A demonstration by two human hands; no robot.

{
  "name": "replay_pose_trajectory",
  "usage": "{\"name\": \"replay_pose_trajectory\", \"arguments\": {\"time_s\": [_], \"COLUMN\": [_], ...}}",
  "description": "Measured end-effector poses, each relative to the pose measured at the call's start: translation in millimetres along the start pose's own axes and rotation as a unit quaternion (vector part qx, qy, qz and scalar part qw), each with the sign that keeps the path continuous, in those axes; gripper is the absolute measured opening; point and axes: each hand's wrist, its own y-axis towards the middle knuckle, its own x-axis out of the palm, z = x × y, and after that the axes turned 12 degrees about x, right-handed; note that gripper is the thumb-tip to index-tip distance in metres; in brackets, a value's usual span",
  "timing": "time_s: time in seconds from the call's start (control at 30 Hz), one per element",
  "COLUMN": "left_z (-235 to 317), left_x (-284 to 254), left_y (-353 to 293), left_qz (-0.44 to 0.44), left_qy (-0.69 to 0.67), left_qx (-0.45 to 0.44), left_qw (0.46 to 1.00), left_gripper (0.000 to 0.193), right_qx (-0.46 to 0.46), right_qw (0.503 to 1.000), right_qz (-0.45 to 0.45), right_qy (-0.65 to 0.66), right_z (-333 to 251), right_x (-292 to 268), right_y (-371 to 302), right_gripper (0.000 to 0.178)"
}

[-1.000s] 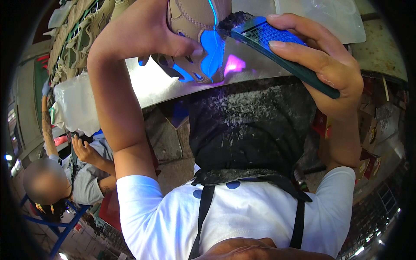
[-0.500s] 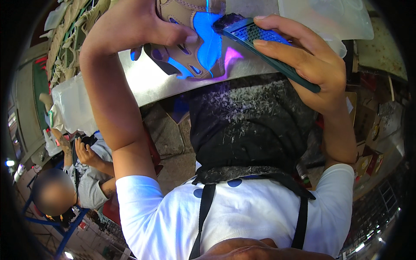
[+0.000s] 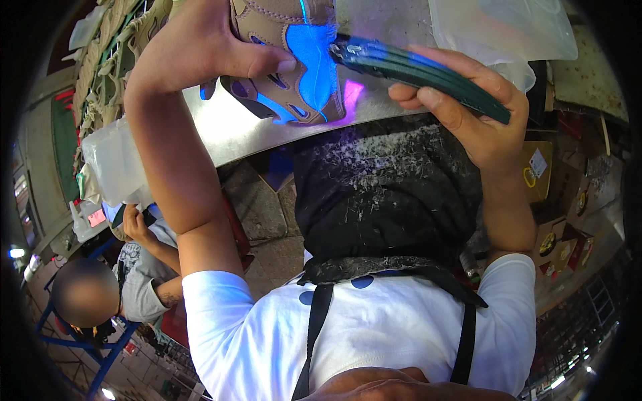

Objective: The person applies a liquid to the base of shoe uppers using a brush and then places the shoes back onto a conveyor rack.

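A tan shoe upper (image 3: 267, 27) with cutouts and stitched edges lies at the table's top middle, its smooth panel lit bright blue. My left hand (image 3: 214, 53) grips its left side, thumb pressed on top; the other fingers are mostly hidden. In my right hand (image 3: 478, 117) is a dark green brush (image 3: 418, 67) with a long ridged body, fingers and thumb wrapped around its sides. The brush's tip is at the upper's right edge; I cannot tell if they touch. Its bristles are barely visible from this angle.
The metal table (image 3: 234, 137) ends just before my black apron (image 3: 388, 214), which is strewn with pale fibres. Translucent plastic (image 3: 508, 30) lies at the far right. More shoe uppers (image 3: 124, 67) are piled at the left. A co-worker (image 3: 144, 267) sits lower left; cartons (image 3: 555, 244) stand right.
My right hand has rolled the brush, so its ridged side shows instead of the gridded face. The upper has shifted slightly left with my left hand. The co-worker's hands have moved.
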Motion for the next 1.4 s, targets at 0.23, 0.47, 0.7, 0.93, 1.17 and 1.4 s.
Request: {"name": "replay_pose_trajectory", "arguments": {"time_s": [0.23, 0.47, 0.7, 0.93, 1.17, 1.4], "left_z": [2, 18, 31, 37, 34, 16], "left_x": [6, 15, 19, 22, 34, 81], "left_y": [-10, -12, -14, -14, -30, -126], "left_qz": [0.022, 0.041, 0.047, 0.016, 0.083, 0.073], "left_qy": [-0.075, -0.049, -0.039, -0.045, -0.08, 0.216], "left_qx": [-0.125, -0.092, -0.082, -0.099, -0.092, 0.016], "left_qw": [0.989, 0.994, 0.995, 0.994, 0.989, 0.974], "left_gripper": [0.075, 0.07, 0.068, 0.064, 0.08, 0.058], "right_qx": [-0.05, -0.068, -0.13, -0.103, 0.026, 0.15], "right_qw": [0.995, 0.988, 0.97, 0.991, 0.993, 0.927], "right_qz": [0.077, 0.106, 0.193, 0.08, 0.081, 0.312], "right_qy": [0.03, 0.091, 0.075, -0.041, -0.077, -0.141], "right_z": [2, -12, -83, -86, -58, -55], "right_x": [21, 4, 14, 0, -10, -74], "right_y": [8, 12, 53, 45, -20, -74], "right_gripper": [0.034, 0.034, 0.03, 0.034, 0.035, 0.034]}}
